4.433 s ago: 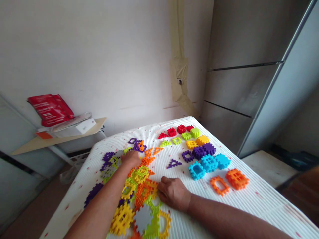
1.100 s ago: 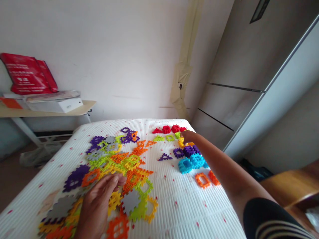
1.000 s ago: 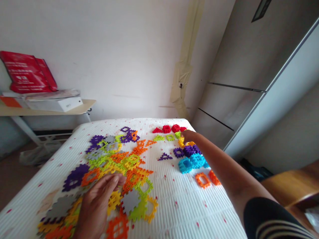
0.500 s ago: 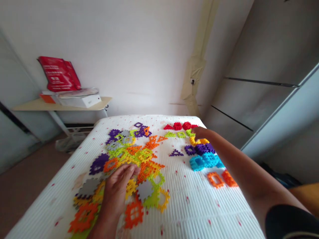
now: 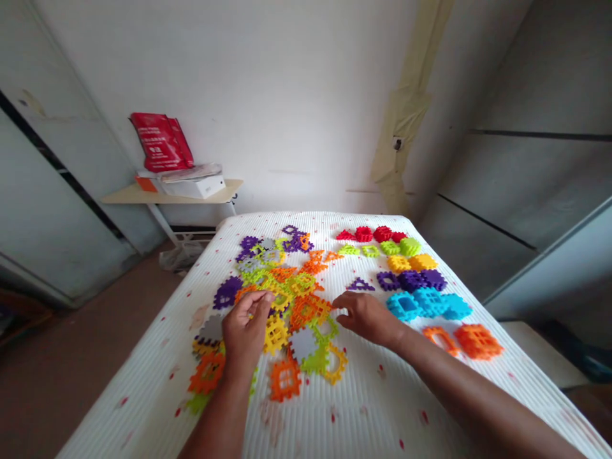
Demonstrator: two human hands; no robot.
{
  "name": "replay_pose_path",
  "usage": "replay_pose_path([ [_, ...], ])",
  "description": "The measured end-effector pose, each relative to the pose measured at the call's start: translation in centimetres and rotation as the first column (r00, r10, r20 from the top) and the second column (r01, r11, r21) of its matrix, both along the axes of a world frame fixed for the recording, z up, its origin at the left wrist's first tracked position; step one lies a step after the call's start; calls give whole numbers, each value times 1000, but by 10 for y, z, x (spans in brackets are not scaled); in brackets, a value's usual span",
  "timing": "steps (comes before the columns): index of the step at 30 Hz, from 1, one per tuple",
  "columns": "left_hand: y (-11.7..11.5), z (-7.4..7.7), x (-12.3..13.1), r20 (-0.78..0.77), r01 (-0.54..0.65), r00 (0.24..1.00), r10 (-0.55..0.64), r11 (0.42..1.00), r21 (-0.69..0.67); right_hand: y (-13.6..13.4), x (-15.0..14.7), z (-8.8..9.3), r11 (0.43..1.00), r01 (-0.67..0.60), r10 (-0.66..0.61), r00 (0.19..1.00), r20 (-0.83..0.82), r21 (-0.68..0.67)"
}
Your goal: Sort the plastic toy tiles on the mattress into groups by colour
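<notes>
A heap of flat interlocking plastic pieces (image 5: 282, 290) in purple, green, orange, yellow and grey lies on the white ribbed mattress (image 5: 363, 408). My left hand (image 5: 246, 328) rests on the heap's near left side, fingers curled over a purple piece. My right hand (image 5: 363, 315) lies at the heap's right edge, fingers bent down beside an orange piece (image 5: 308, 311). To the right stand sorted rows: red pieces (image 5: 373, 234), green (image 5: 408, 246), yellow (image 5: 411, 262), purple (image 5: 414, 280), blue (image 5: 428, 304) and orange (image 5: 466, 340).
A small table (image 5: 172, 194) with a red bag (image 5: 160, 141) and a white box stands against the back wall on the left. Grey cupboard panels rise on the right and left. Brown floor lies to the left of the mattress.
My right hand has drawn back from the far green and yellow rows to the heap's right edge. My left hand stays on the heap. The camera has swung, shifting the view.
</notes>
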State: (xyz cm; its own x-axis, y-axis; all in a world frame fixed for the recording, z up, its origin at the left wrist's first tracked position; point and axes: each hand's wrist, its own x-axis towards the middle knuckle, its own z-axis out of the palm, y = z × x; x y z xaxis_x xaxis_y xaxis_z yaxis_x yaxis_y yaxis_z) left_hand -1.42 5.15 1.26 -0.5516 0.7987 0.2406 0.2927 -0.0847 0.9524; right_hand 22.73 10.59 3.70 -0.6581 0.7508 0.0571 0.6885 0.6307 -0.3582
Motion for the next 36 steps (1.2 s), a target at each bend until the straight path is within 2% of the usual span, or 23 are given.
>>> replay_pose_path([
  [4,-2,4,6,-169,37,985,-40,999,-21,-8,-22,-17,996,69,-68,998,-13,56],
  [7,-3,4,14,-255,129,958,-129,992,-16,-7,-32,-25,990,116,-118,993,29,75],
  [10,-3,-1,18,-348,226,912,-218,974,-19,-4,-33,-30,992,105,-105,994,-5,70],
  [15,-2,-3,23,-460,318,842,-282,948,-1,-4,-23,-27,997,71,-72,969,-238,-13],
  [18,-2,-1,26,-474,352,824,-310,936,1,-4,-20,-19,980,60,-138,893,-429,-192],
  [20,-3,-1,27,-464,357,827,-317,934,-2,-5,-19,-14,928,0,-212,823,-527,-373],
  [24,-3,-1,28,-401,353,856,-326,936,-6,-5,-22,-17,741,-167,-400,668,-628,-650],
  [26,-4,-1,28,-327,345,885,-331,938,-17,-6,-25,-22,649,-248,-466,618,-633,-720],
  [28,-6,-1,29,-219,349,911,-350,936,-45,-8,-29,-27,570,-309,-501,603,-620,-761],
  [31,-7,1,31,-35,382,922,-386,920,-89,-11,-33,-30,501,-339,-521,616,-590,-796],
  [32,-7,1,32,32,393,919,-392,914,-101,-12,-34,-30,505,-332,-509,631,-585,-797],
  [33,-7,2,33,102,400,915,-390,910,-111,-13,-34,-29,534,-315,-485,647,-589,-785],
  [34,-7,3,34,170,397,911,-375,910,-119,-13,-34,-27,594,-282,-452,658,-603,-753],
  [36,-7,5,34,278,361,907,-316,924,-128,-15,-31,-23,783,-159,-361,672,-647,-602],
])
